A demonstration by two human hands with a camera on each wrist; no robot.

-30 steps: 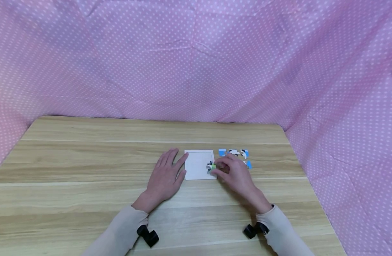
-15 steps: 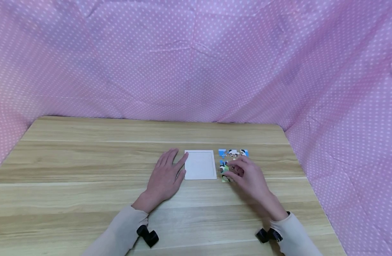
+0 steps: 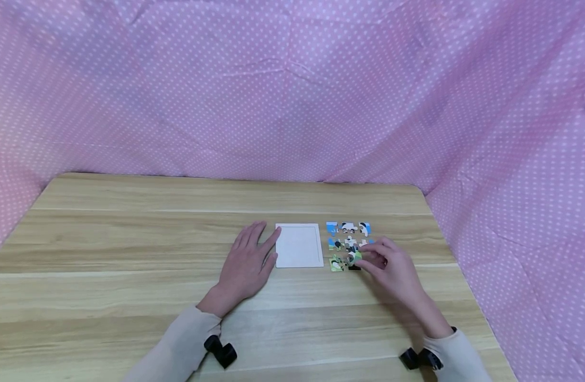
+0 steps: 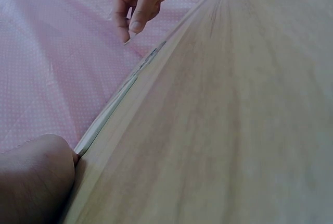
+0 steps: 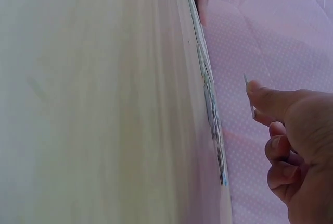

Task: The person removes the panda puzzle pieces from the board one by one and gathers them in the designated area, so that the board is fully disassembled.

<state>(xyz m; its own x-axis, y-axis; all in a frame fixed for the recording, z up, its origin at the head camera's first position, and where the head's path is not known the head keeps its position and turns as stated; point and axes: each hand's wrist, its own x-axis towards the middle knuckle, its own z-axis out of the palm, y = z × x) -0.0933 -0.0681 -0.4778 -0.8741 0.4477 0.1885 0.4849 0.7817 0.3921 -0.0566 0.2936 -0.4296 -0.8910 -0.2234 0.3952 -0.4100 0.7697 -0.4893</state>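
Observation:
My left hand (image 3: 247,262) lies with fingers spread on the table, its fingertips at the left edge of a square white puzzle tray (image 3: 299,245). No pieces lie in the tray. To the right of it, loose panda jigsaw pieces (image 3: 348,227) are laid out in rows. My right hand (image 3: 390,265) pinches a green, black and white jigsaw piece (image 3: 354,257) between thumb and fingers, raised over the lower right of those rows. In the right wrist view the pinched piece (image 5: 246,79) shows edge-on, above table level. The hand covers part of the right-hand pieces.
The wooden table (image 3: 130,233) reaches back to a pink polka-dot cloth (image 3: 283,106) hanging behind and at the sides. Black wrist cameras sit on both sleeves; the right one (image 3: 420,359) is close above the tabletop.
My right hand has moved to the right with the jigsaw piece, from over the tray's right edge to over the loose pieces, uncovering more of them. The left hand has stayed put.

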